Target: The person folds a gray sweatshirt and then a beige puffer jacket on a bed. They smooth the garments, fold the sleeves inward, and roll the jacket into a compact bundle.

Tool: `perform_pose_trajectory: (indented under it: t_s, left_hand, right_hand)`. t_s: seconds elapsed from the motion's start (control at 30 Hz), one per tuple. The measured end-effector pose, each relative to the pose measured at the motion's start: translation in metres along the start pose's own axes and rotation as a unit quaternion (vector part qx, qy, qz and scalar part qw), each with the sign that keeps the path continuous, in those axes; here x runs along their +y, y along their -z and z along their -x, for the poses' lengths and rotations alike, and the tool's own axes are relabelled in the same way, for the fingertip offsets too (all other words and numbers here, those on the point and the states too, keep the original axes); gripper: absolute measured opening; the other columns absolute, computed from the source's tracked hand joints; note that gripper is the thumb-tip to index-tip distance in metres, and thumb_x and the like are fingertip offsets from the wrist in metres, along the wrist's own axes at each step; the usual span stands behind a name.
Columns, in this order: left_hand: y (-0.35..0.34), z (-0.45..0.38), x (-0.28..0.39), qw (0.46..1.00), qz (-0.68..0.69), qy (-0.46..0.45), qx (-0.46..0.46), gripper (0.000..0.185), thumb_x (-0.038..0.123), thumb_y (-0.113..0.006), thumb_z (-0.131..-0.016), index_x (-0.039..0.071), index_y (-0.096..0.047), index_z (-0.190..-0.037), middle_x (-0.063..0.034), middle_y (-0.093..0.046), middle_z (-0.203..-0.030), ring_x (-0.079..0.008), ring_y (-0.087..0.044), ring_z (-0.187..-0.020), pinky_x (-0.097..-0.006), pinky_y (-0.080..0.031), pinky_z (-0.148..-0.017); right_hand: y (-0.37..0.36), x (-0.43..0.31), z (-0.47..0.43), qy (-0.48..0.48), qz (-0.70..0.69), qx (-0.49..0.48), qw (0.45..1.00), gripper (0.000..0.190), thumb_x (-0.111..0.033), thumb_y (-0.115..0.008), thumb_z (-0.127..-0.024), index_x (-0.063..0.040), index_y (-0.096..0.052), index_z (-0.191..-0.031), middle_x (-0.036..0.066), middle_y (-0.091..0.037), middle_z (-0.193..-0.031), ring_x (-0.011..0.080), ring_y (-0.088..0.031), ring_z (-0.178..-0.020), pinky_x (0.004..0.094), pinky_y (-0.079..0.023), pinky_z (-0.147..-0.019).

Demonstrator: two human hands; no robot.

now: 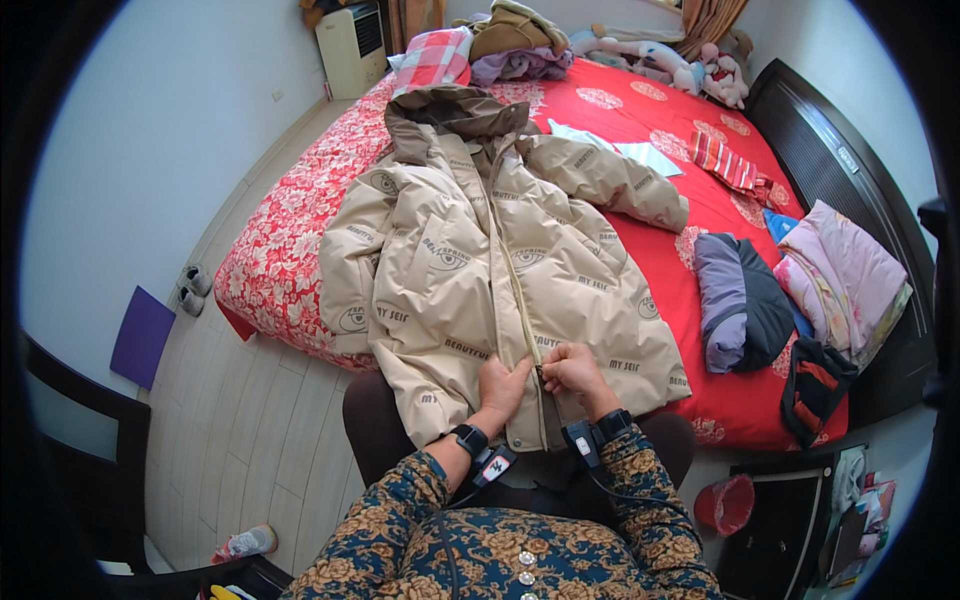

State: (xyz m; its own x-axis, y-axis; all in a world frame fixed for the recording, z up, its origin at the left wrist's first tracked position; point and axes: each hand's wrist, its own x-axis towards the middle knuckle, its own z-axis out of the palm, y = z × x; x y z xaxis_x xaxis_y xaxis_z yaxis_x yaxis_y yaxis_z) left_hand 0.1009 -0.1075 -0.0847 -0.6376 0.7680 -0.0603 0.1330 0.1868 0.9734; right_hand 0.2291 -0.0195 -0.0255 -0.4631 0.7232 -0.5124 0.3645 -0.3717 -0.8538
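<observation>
A beige hooded padded jacket (442, 289) with dark printing lies spread over the bed's edge, its lower hem across my lap. Its brown hood (457, 112) points away from me, and one sleeve (634, 184) stretches out to the right. My left hand (504, 384) grips the front placket beside the zip. Just right of it, the fingers of my right hand (574, 373) pinch the zip near its lower end; the slider is largely hidden there. Above my hands the zip (517, 289) runs up the jacket front, and its two sides lie close together.
A red patterned bedspread (645, 277) covers the bed. At the right lie a folded grey-purple garment (739, 300) and a pink quilt (847, 270). Folded bedding (435, 60) sits at the far end. A red waste bin (724, 504) stands low right; shoes (195, 289) rest on the floor at left.
</observation>
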Motion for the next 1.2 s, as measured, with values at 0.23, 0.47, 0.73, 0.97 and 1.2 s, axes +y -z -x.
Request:
perform_pose_trajectory:
  t_s: [0.23,0.47,0.73,0.97,1.2]
  left_hand:
    - [0.002,0.004,0.009,0.997,-0.062,-0.032,0.017,0.036,0.028,-0.076,-0.083,-0.004,-0.067,-0.096,-0.0204,-0.073,-0.087,-0.0303,-0.072,-0.080,-0.0392,-0.055,-0.073]
    - [0.001,0.008,0.014,0.996,-0.060,-0.047,0.035,0.038,0.030,-0.075,-0.083,-0.004,-0.066,-0.097,-0.0226,-0.072,-0.088,-0.0358,-0.071,-0.082,-0.0418,-0.054,-0.073]
    - [-0.003,0.008,0.012,0.994,-0.079,-0.045,0.057,0.039,0.032,-0.074,-0.083,-0.004,-0.066,-0.097,-0.0237,-0.071,-0.088,-0.0386,-0.070,-0.083,-0.0437,-0.054,-0.074]
    - [-0.003,0.008,0.011,0.994,-0.079,-0.047,0.056,0.038,0.031,-0.074,-0.083,-0.003,-0.066,-0.097,-0.0232,-0.071,-0.088,-0.0388,-0.070,-0.084,-0.0442,-0.054,-0.074]
    - [-0.002,0.010,0.011,0.994,-0.076,-0.049,0.058,0.038,0.030,-0.074,-0.083,-0.003,-0.066,-0.098,-0.0231,-0.071,-0.089,-0.0388,-0.070,-0.084,-0.0440,-0.054,-0.075]
  right_hand:
    - [-0.001,0.006,-0.005,-0.006,-0.025,0.000,1.000,0.005,0.003,-0.065,-0.083,-0.002,-0.063,-0.084,0.008,-0.066,-0.070,0.0163,-0.065,-0.055,0.0269,-0.052,-0.045]
    - [-0.003,0.010,-0.007,-0.011,-0.042,0.008,0.999,0.005,0.003,-0.065,-0.083,-0.001,-0.063,-0.083,0.009,-0.066,-0.069,0.0168,-0.065,-0.054,0.0275,-0.052,-0.046]
    - [-0.007,0.012,-0.008,0.003,-0.032,0.023,0.999,0.005,0.003,-0.065,-0.082,-0.001,-0.063,-0.083,0.009,-0.066,-0.069,0.0165,-0.064,-0.053,0.0269,-0.051,-0.044]
    - [-0.008,0.015,-0.009,-0.001,-0.058,0.028,0.998,0.005,0.005,-0.063,-0.079,0.000,-0.062,-0.081,0.009,-0.065,-0.067,0.0167,-0.063,-0.051,0.0274,-0.048,-0.041]
    - [-0.009,0.013,-0.008,0.008,-0.060,0.023,0.998,0.006,0.006,-0.063,-0.079,0.000,-0.061,-0.080,0.009,-0.065,-0.068,0.0158,-0.063,-0.051,0.0265,-0.048,-0.041]
